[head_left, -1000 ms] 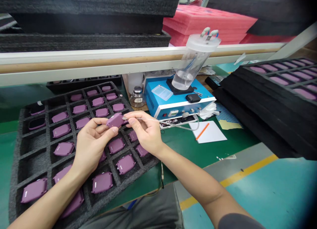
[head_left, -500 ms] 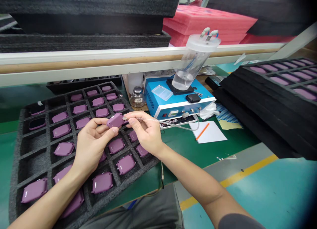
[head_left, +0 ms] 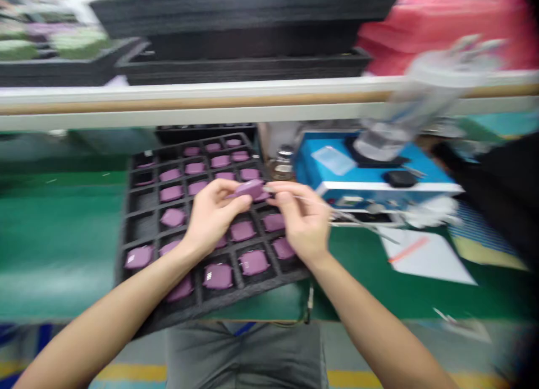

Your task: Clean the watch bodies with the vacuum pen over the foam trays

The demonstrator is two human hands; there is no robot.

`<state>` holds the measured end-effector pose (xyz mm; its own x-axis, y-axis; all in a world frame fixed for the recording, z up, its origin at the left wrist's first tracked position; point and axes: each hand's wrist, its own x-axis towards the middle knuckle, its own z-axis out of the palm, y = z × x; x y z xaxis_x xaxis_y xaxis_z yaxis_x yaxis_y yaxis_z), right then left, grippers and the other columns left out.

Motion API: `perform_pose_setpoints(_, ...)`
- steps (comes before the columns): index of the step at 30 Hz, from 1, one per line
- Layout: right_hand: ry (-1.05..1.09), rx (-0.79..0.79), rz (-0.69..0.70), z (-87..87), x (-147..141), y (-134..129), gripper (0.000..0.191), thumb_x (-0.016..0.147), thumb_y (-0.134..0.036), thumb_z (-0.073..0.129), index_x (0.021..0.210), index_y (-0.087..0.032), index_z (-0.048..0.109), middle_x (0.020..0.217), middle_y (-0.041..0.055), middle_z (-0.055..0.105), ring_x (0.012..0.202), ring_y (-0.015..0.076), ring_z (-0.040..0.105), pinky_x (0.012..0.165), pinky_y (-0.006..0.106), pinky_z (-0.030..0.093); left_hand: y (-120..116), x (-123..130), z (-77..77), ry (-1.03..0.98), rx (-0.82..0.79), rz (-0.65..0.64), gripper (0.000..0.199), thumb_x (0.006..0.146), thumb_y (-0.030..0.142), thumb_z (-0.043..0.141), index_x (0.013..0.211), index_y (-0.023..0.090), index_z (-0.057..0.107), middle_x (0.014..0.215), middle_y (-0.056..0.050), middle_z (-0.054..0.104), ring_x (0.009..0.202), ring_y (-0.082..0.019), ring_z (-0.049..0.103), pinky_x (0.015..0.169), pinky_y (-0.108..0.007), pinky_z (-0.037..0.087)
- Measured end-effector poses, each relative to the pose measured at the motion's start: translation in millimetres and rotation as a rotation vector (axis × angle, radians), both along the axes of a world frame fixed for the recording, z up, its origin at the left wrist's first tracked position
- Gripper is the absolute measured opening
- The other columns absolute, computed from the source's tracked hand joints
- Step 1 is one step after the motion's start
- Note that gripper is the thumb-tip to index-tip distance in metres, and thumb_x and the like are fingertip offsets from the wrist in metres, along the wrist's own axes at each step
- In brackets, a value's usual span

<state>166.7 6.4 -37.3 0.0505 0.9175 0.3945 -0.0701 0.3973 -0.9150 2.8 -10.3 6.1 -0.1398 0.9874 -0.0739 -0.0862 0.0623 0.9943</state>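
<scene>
Above the foam tray [head_left: 142,227], my left hand [head_left: 210,218] pinches a purple watch case [head_left: 249,188] between thumb and fingers. My right hand [head_left: 308,223] is closed on the end of a thin clear tube [head_left: 353,216]. A small tip at that end meets the right edge of the case; blur hides whether it is pushed in. The tube trails right toward the blue box. More purple cases [head_left: 242,230] lie in the tray's compartments under and around both hands. Two compartments on the tray's left side show bare foam.
A blue instrument box [head_left: 391,195] stands behind on the right, carrying a clear cylinder [head_left: 416,105] and a small black case [head_left: 400,178]. A glass bottle [head_left: 284,163] sits beside it. White paper with an orange strip [head_left: 408,250] lies right. A shelf rail [head_left: 202,101] crosses above.
The camera view has swung left, so the tray and box appear farther right. Both hands keep their hold on the watch case and tube, still close together.
</scene>
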Motion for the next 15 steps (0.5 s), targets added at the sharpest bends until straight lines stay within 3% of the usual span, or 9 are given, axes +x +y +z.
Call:
perform_pose_setpoints(4, 0.019, -0.035, -0.107, -1.3, -1.3, -7.4, 0.021, 0.095, -0.04, 0.07, 0.099, -0.021, 0.077, 0.098, 0.0063, 0.077, 0.09, 0.0194, 0.077, 0.075, 0.034, 0.068, 5.0, -23.6, 29.8, -0.004, 0.056, 0.007, 0.03, 0.077, 0.026, 0.084, 0.097, 0.017, 0.062, 0.094, -0.003, 0.07, 0.084, -0.017, 0.071, 0.08, -0.033, 0.06)
perform_pose_setpoints(7, 0.005, -0.072, -0.071, -2.4, -3.3, -9.2, 0.023, 0.093, -0.042, 0.073, 0.096, -0.019, 0.078, 0.094, 0.0055, 0.077, 0.085, 0.0183, 0.077, 0.07, 0.031, 0.067, 1.5, -67.9, 59.1, 0.171, 0.105, 0.083, 0.034, 0.081, 0.028, 0.082, 0.106, 0.019, 0.061, 0.098, -0.004, 0.071, 0.092, -0.021, 0.071, 0.082, -0.034, 0.057)
perform_pose_setpoints(9, -0.008, -0.073, -0.066, -2.5, -3.1, -10.5, 0.025, 0.092, -0.043, 0.072, 0.096, -0.019, 0.077, 0.092, 0.005, 0.077, 0.082, 0.0179, 0.077, 0.068, 0.031, 0.067, -11.3, -102.1, 68.4, 0.349, 0.139, 0.159, 0.034, 0.079, 0.028, 0.082, 0.107, 0.02, 0.063, 0.095, -0.004, 0.07, 0.091, -0.021, 0.069, 0.082, -0.033, 0.053)
perform_pose_setpoints(11, -0.021, -0.076, -0.06, -2.8, -2.2, -10.8, 0.026, 0.093, -0.044, 0.072, 0.096, -0.019, 0.077, 0.092, 0.0051, 0.078, 0.082, 0.0179, 0.077, 0.067, 0.031, 0.067, -30.3, -133.2, 62.4, 0.497, 0.135, 0.202, 0.033, 0.076, 0.028, 0.081, 0.104, 0.019, 0.066, 0.09, -0.003, 0.069, 0.086, -0.019, 0.066, 0.081, -0.031, 0.05)
perform_pose_setpoints(14, -0.035, -0.092, -0.027, -3.3, -1.2, -9.6, 0.026, 0.093, -0.044, 0.072, 0.096, -0.019, 0.077, 0.092, 0.0053, 0.078, 0.082, 0.0177, 0.077, 0.067, 0.03, 0.067, -64.5, -163.6, 31.9, 0.74, -0.038, 0.22, 0.028, 0.078, 0.034, 0.074, 0.101, 0.019, 0.068, 0.078, -0.001, 0.066, 0.076, -0.019, 0.061, 0.078, -0.033, 0.048)
perform_pose_setpoints(15, -0.04, -0.095, -0.017, -3.4, -1.0, -9.2, 0.025, 0.093, -0.044, 0.072, 0.096, -0.019, 0.077, 0.092, 0.0053, 0.078, 0.081, 0.0175, 0.077, 0.067, 0.03, 0.067, -75.6, -168.7, 20.3, 0.855, -0.088, 0.211, 0.026, 0.081, 0.036, 0.07, 0.101, 0.019, 0.069, 0.082, -0.003, 0.068, 0.08, -0.021, 0.062, 0.082, -0.036, 0.048)
